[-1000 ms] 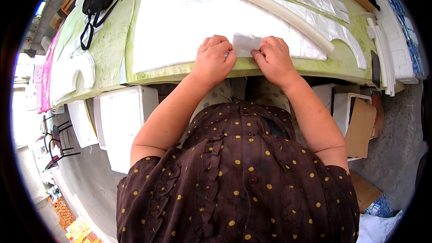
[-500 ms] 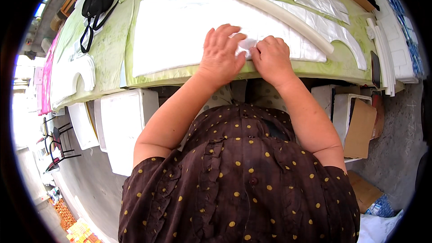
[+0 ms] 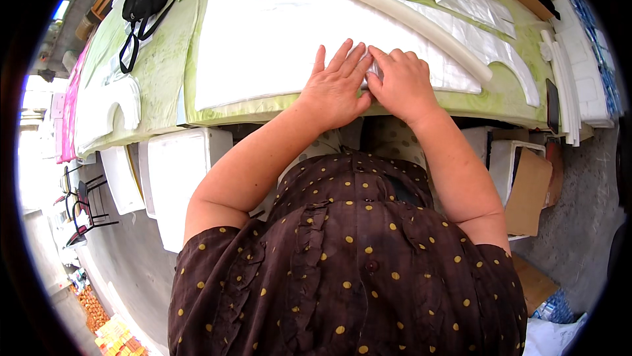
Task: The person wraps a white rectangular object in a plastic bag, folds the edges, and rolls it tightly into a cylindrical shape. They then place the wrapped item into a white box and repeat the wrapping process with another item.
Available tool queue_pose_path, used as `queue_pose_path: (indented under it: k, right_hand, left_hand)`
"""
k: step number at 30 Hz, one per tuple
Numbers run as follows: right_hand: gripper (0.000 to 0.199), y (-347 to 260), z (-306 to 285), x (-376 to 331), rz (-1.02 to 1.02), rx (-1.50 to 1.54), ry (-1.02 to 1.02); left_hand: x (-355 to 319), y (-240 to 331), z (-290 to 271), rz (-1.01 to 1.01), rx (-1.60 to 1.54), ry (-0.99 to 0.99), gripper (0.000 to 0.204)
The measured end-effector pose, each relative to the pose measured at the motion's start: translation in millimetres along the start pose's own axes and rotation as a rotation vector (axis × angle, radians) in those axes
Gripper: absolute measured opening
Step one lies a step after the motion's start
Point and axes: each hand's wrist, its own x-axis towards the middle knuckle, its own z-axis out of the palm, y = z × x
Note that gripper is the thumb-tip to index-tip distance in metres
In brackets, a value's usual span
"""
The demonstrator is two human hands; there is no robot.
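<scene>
On the near part of a white sheet stack (image 3: 263, 46), close to the table's front edge, my left hand (image 3: 336, 89) lies flat with its fingers stretched out and slightly spread. Beside it, my right hand (image 3: 403, 86) is curled, its thumb and index finger closing around a small shiny piece of plastic film (image 3: 373, 70). The hands nearly touch, and most of the film is hidden between them. A pale, semi-clear roll (image 3: 415, 28) lies slantwise across the stack, beyond and to the right of my right hand.
Curved white cut pieces lie on the green tablecloth (image 3: 161, 102) at the left and right. A black bag (image 3: 146, 1) rests at the far left. White rolls (image 3: 563, 89) stand by the right edge, near a dark flat object (image 3: 552, 106). White boxes (image 3: 178, 185) sit below the table.
My left hand has come down flatter, its fingers straightened and moved right against my right hand. The film between the hands is now mostly covered.
</scene>
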Motion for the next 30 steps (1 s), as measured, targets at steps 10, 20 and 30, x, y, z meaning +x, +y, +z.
queue_pose_path:
  k: [10, 20, 30]
  right_hand:
    - [0.046, -1, 0, 3, 0.036, -0.041, -0.061]
    - [0.047, 0, 1, 1, 0.002, -0.051, -0.072]
    - [0.05, -34, 5, -95, 0.031, 0.71, 0.06]
  left_hand:
    - [1, 1, -3, -0.033, -0.002, -0.043, 0.071]
    - [-89, 38, 13, -0.357, -1.027, 0.287, 0.049]
    - [-87, 44, 26, -0.944, -2.246, 0.108, 0.027]
